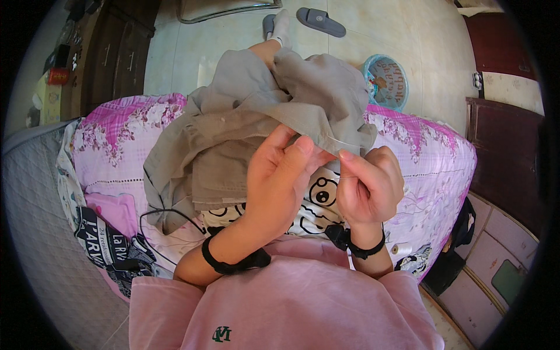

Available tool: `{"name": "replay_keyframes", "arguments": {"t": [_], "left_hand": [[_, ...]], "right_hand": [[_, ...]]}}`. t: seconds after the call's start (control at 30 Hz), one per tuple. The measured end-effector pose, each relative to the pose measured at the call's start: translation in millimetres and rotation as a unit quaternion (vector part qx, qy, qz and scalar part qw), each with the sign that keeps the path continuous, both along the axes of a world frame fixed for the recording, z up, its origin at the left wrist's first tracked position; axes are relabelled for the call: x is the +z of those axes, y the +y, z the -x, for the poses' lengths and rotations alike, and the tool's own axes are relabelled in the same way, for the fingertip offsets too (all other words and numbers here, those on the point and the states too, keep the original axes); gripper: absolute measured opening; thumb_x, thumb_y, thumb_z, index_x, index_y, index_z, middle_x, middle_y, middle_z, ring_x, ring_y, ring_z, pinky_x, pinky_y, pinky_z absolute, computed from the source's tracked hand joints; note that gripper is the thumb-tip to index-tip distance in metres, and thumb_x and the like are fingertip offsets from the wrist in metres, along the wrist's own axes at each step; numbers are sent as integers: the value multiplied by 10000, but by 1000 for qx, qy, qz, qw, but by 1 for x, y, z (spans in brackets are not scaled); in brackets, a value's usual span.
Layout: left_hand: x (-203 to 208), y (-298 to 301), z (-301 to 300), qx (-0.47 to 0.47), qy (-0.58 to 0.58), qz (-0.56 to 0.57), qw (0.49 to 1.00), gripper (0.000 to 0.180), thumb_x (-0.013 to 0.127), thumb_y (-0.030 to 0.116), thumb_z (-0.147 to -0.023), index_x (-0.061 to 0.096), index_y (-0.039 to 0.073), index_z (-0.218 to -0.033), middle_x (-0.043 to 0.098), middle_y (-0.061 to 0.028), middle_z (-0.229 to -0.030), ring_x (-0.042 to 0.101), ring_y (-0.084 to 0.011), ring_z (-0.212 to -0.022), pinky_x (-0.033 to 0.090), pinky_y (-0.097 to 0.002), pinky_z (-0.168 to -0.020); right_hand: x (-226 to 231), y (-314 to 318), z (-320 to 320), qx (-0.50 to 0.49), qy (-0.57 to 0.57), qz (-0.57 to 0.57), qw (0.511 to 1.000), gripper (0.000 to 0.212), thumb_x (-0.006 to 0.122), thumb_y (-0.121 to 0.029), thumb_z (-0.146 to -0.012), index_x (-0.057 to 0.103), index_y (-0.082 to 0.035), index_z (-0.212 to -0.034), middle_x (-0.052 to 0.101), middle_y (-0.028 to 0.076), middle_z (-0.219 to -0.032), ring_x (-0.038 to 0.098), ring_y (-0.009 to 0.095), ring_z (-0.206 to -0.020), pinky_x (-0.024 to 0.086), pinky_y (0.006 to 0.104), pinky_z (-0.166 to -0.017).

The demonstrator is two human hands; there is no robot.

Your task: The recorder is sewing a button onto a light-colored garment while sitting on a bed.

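A grey-beige cloth garment lies bunched across my lap, one edge raised in front of me. My left hand pinches that raised edge between thumb and fingers, the fingertips partly behind the cloth. Close on its right, my right hand is closed, thumb and forefinger pressed together near the cloth. A thin pale thread runs from the cloth toward the right fingertips. Whether a needle is in those fingers is too small to tell. White fabric with black cartoon print shows under my hands.
A flowered pink sheet spreads to both sides. At the right lies a white thread spool; dark printed clothing and a black cable are at the left. Beyond stand a blue basket and a grey slipper on the floor.
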State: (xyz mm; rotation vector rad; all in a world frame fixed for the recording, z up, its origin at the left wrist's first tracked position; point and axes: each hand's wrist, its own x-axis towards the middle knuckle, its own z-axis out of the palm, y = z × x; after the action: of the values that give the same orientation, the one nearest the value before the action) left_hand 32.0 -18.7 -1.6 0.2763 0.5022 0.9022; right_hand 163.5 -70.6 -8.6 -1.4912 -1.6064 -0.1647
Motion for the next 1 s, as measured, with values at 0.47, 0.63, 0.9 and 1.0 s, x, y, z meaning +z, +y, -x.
{"name": "replay_keyframes", "arguments": {"t": [0.47, 0.63, 0.9, 1.0], "left_hand": [[-9, 2, 13, 2, -42, 43, 998, 136, 581, 147, -969, 596, 18, -928, 662, -88, -903, 645, -168, -868, 497, -388, -875], [-6, 1, 12, 18, -22, 32, 999, 134, 571, 137, -971, 600, 7, -957, 666, -105, -972, 647, -187, -896, 506, -402, -879], [-30, 15, 65, 70, 112, 9, 991, 199, 555, 131, -971, 605, -34, -1069, 660, -153, -1107, 649, -208, -1001, 516, -428, -926], [-40, 29, 99, 8, 233, -8, 972, 189, 566, 127, -962, 636, -40, -1015, 692, -135, -1020, 654, -176, -938, 515, -358, -884]], "right_hand": [[-9, -2, 0, 6, 26, -4, 1000, 435, 716, 77, -576, 728, -105, -971, 366, 11, -566, 363, 184, -477, 270, 302, -424], [-9, 0, 2, 11, 53, -1, 999, 360, 720, 74, -618, 721, -88, -939, 356, 18, -563, 357, 194, -474, 271, 307, -421], [21, -12, -18, 1, 327, 48, 944, 140, 612, 16, -857, 604, 14, -996, 453, 19, -781, 369, 84, -650, 310, 231, -551], [48, -8, -37, 52, 510, 27, 858, 106, 507, -60, -957, 567, 16, -998, 444, 22, -787, 359, 94, -664, 309, 236, -565]]}}
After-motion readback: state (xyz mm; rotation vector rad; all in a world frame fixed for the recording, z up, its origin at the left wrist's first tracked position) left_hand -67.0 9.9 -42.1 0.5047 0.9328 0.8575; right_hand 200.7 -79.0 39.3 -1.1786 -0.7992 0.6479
